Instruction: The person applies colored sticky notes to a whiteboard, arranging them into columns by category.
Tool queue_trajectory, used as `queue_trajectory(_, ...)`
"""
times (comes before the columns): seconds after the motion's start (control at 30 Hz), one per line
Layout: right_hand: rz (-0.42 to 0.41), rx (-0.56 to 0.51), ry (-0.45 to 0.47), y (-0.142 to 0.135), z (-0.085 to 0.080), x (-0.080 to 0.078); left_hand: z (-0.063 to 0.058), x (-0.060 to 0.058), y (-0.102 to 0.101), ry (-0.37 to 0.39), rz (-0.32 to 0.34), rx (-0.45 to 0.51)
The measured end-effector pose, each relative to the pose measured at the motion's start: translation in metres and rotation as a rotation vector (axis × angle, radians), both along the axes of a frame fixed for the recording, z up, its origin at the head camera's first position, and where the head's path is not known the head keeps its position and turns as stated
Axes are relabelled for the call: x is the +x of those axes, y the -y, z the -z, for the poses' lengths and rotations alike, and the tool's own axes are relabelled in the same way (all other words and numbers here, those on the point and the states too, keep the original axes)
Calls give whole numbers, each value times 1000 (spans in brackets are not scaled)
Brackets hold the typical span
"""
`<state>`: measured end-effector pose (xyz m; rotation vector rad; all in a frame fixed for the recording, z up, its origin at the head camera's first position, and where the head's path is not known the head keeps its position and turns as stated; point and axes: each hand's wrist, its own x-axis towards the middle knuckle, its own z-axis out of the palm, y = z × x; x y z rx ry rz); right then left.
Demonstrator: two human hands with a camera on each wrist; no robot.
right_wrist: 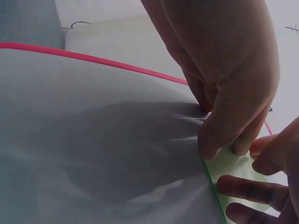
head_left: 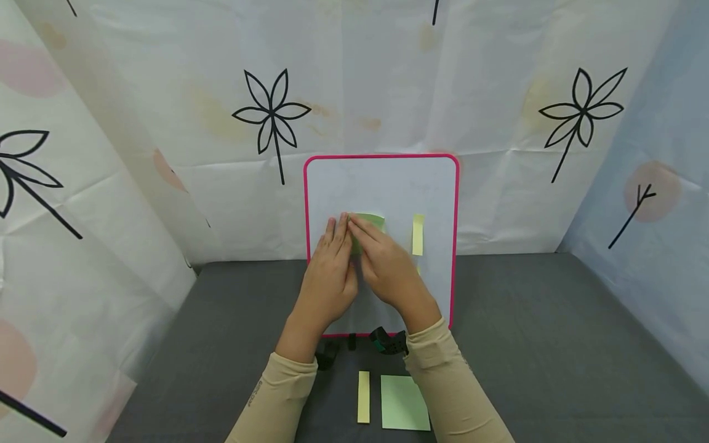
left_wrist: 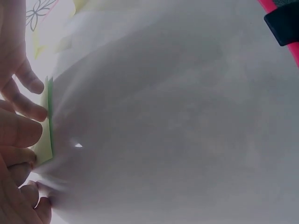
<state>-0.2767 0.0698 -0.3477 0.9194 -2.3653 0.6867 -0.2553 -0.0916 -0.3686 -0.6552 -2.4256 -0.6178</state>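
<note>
A green sticky note (head_left: 373,219) lies against a white board (head_left: 382,184) with a pink rim. My left hand (head_left: 328,277) rests on the note's left side, fingers extended upward. From the right, my right hand (head_left: 392,271) touches the same note with mostly straight fingers, its fingertips close to the left ones. Both hands hide much of the note in the head view. Fingertips press along the pale green note (right_wrist: 243,169) in the right wrist view. Seen edge-on in the left wrist view, the note (left_wrist: 45,143) has fingers over it.
To the right on the board is a yellow strip (head_left: 418,235), with a yellow scrap partly hidden below. On the grey table (head_left: 526,344) lie another yellow strip (head_left: 363,397) and a green square note (head_left: 403,403), partly under my right sleeve. A black clip (head_left: 352,342) sits at the board's lower rim.
</note>
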Motion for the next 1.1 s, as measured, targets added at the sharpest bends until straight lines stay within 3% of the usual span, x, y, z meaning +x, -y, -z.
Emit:
queue_trajectory(0.63,-3,2,37,-3,0,-1,2,-2,2,16,11,3)
queue_trajectory(1.1,10,22,105,-15,-12,8,1,-1,4,29,1,-17)
